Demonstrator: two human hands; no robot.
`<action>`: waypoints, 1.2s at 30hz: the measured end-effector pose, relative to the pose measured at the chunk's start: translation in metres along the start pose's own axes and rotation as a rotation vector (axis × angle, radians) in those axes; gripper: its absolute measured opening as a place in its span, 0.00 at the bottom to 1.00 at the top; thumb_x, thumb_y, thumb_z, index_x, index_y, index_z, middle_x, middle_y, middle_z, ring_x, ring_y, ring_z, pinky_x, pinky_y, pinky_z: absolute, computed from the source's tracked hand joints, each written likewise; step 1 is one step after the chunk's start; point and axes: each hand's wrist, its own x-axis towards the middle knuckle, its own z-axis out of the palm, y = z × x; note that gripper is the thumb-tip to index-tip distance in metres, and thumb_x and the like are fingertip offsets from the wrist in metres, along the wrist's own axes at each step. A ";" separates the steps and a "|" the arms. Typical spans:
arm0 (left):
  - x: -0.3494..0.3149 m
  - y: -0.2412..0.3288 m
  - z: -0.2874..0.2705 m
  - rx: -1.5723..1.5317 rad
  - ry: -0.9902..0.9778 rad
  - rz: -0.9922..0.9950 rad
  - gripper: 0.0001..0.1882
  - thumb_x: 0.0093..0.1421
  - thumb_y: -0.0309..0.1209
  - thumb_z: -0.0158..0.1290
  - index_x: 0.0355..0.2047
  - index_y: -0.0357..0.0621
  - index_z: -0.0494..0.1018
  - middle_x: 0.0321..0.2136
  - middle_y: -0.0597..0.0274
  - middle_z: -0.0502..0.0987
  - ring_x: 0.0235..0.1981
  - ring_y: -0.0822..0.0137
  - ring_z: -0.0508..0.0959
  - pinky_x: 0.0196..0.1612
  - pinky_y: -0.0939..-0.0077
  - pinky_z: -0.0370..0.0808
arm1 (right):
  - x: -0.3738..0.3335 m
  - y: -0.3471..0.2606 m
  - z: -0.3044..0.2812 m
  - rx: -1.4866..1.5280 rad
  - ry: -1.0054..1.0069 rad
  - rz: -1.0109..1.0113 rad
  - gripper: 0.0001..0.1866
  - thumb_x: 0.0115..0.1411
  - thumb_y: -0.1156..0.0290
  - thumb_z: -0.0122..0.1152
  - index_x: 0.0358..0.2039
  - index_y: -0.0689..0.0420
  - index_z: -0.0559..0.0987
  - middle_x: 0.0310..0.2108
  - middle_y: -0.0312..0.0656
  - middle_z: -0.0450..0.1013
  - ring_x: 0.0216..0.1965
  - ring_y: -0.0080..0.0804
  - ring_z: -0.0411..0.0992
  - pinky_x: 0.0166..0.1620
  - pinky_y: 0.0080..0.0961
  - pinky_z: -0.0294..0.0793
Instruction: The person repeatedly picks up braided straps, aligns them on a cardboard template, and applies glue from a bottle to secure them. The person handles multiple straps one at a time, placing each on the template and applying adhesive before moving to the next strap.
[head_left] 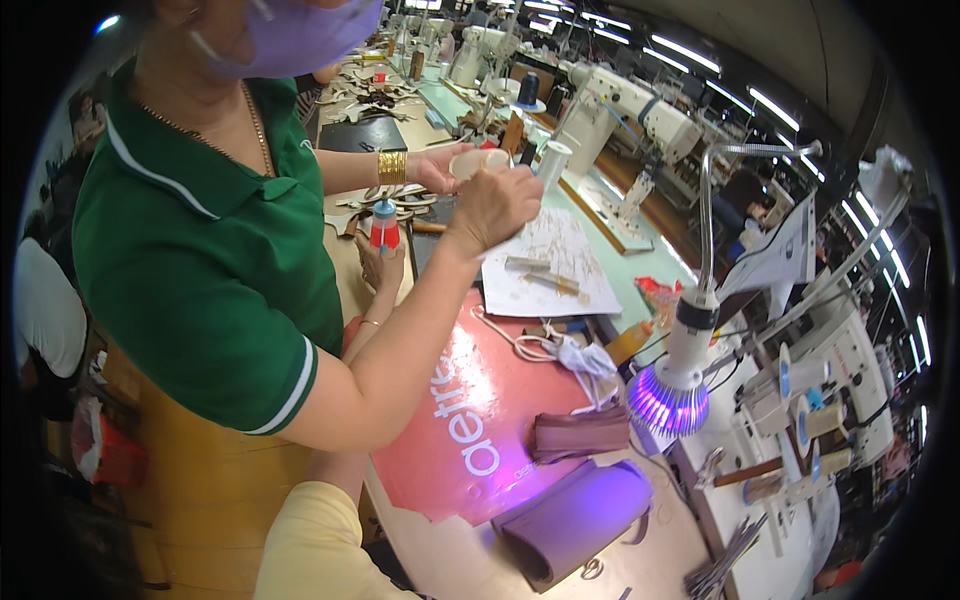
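A bare arm with a yellow sleeve rises from the lower edge and passes behind a co-worker's arm. At its end my left hand [382, 266], a thin bracelet at its wrist, is closed around a small bottle [385, 228] with a red body and a blue-green top, held upright. Just beyond, the co-worker in a green shirt [210, 260] holds a pale cup-like or roll-shaped piece [478, 163] between both hands. To the right of them, a stained white sheet of paper [550, 240] bears two narrow strips [552, 280]. My right hand is out of view.
A red sheet [440, 400] covers the near table, with a folded brown leather piece [580, 435] and curled brown leather [570, 520] at its right. A lamp [675, 385] glows purple above. Sewing machines [640, 110] stand beyond; leather scraps [375, 85] lie farther back.
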 end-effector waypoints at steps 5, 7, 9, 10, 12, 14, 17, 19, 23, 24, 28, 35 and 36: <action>-0.005 0.010 0.009 0.069 -0.036 -0.147 0.03 0.53 0.33 0.55 0.25 0.51 0.76 0.27 0.66 0.74 0.31 0.67 0.77 0.29 0.69 0.76 | 0.007 -0.012 0.002 -0.040 -0.007 -0.029 0.31 0.70 0.52 0.41 0.63 0.65 0.64 0.63 0.60 0.60 0.62 0.50 0.60 0.62 0.41 0.62; -0.010 0.007 0.008 0.072 -0.057 -0.200 0.03 0.53 0.33 0.55 0.27 0.50 0.75 0.28 0.66 0.74 0.31 0.67 0.77 0.30 0.70 0.76 | 0.010 -0.018 0.003 -0.059 -0.007 -0.043 0.31 0.70 0.52 0.41 0.63 0.65 0.64 0.63 0.60 0.59 0.63 0.50 0.60 0.62 0.41 0.62; -0.015 -0.006 0.005 0.077 -0.035 -0.242 0.04 0.54 0.33 0.55 0.28 0.50 0.75 0.29 0.66 0.74 0.32 0.68 0.77 0.31 0.70 0.76 | 0.013 -0.025 0.005 -0.077 -0.009 -0.056 0.31 0.70 0.52 0.41 0.63 0.65 0.64 0.63 0.61 0.59 0.63 0.50 0.60 0.62 0.41 0.62; -0.018 -0.013 0.003 0.081 -0.022 -0.268 0.04 0.54 0.33 0.55 0.29 0.50 0.75 0.29 0.66 0.74 0.33 0.68 0.77 0.31 0.70 0.76 | 0.014 -0.028 0.006 -0.080 -0.013 -0.059 0.31 0.70 0.52 0.41 0.63 0.65 0.64 0.63 0.61 0.59 0.63 0.50 0.60 0.62 0.41 0.61; -0.024 -0.029 -0.002 0.087 0.002 -0.327 0.05 0.55 0.34 0.56 0.30 0.49 0.74 0.30 0.66 0.74 0.33 0.68 0.77 0.32 0.70 0.76 | 0.015 -0.034 0.008 -0.091 -0.015 -0.065 0.31 0.70 0.52 0.41 0.63 0.65 0.64 0.64 0.61 0.59 0.63 0.50 0.60 0.63 0.42 0.61; -0.032 -0.040 -0.007 0.080 0.017 -0.391 0.06 0.55 0.34 0.56 0.32 0.49 0.74 0.31 0.66 0.74 0.34 0.68 0.77 0.33 0.71 0.76 | 0.016 -0.039 0.008 -0.098 -0.018 -0.070 0.31 0.70 0.52 0.42 0.63 0.64 0.64 0.64 0.61 0.59 0.63 0.50 0.60 0.63 0.42 0.61; -0.051 -0.042 -0.014 0.045 0.025 -0.513 0.08 0.56 0.34 0.56 0.34 0.48 0.73 0.32 0.66 0.75 0.35 0.69 0.77 0.35 0.71 0.76 | 0.018 -0.048 0.007 -0.119 -0.023 -0.091 0.31 0.70 0.52 0.42 0.63 0.64 0.64 0.64 0.61 0.58 0.64 0.50 0.59 0.63 0.42 0.61; -0.067 -0.040 -0.016 0.007 0.020 -0.622 0.09 0.57 0.35 0.57 0.36 0.48 0.72 0.33 0.66 0.75 0.36 0.69 0.77 0.35 0.71 0.76 | 0.019 -0.054 0.005 -0.138 -0.026 -0.107 0.31 0.70 0.52 0.42 0.63 0.64 0.64 0.64 0.61 0.58 0.64 0.50 0.59 0.63 0.42 0.61; -0.106 -0.026 -0.017 -0.107 0.029 -0.864 0.11 0.58 0.35 0.57 0.39 0.47 0.71 0.35 0.65 0.75 0.38 0.70 0.77 0.37 0.72 0.76 | 0.017 -0.063 0.000 -0.156 -0.030 -0.134 0.31 0.70 0.51 0.43 0.64 0.64 0.64 0.64 0.61 0.57 0.64 0.50 0.59 0.63 0.42 0.61; -0.115 -0.021 -0.015 -0.140 0.043 -0.923 0.12 0.58 0.35 0.57 0.39 0.47 0.71 0.35 0.65 0.75 0.38 0.70 0.77 0.38 0.72 0.76 | 0.016 -0.064 -0.001 -0.160 -0.035 -0.138 0.31 0.70 0.51 0.43 0.64 0.64 0.64 0.65 0.61 0.57 0.64 0.50 0.59 0.63 0.42 0.61; -0.155 0.018 -0.013 -0.295 0.093 -1.192 0.14 0.59 0.36 0.58 0.42 0.46 0.70 0.37 0.65 0.75 0.40 0.70 0.77 0.40 0.73 0.76 | 0.013 -0.055 -0.003 -0.148 -0.039 -0.146 0.32 0.70 0.51 0.43 0.64 0.63 0.64 0.65 0.61 0.57 0.65 0.50 0.58 0.63 0.42 0.61; -0.200 0.128 -0.025 -0.665 0.180 -1.563 0.18 0.61 0.37 0.59 0.47 0.44 0.69 0.40 0.65 0.76 0.43 0.72 0.77 0.43 0.74 0.76 | -0.033 -0.030 -0.050 -0.082 -0.021 -0.206 0.32 0.70 0.51 0.44 0.64 0.62 0.64 0.65 0.61 0.56 0.65 0.50 0.58 0.63 0.42 0.61; -0.200 0.144 -0.031 -0.740 0.180 -1.591 0.19 0.61 0.37 0.59 0.48 0.44 0.68 0.41 0.65 0.76 0.43 0.72 0.77 0.43 0.74 0.76 | -0.046 -0.033 -0.061 -0.059 -0.025 -0.223 0.32 0.70 0.51 0.44 0.64 0.62 0.64 0.66 0.61 0.56 0.65 0.50 0.57 0.63 0.43 0.61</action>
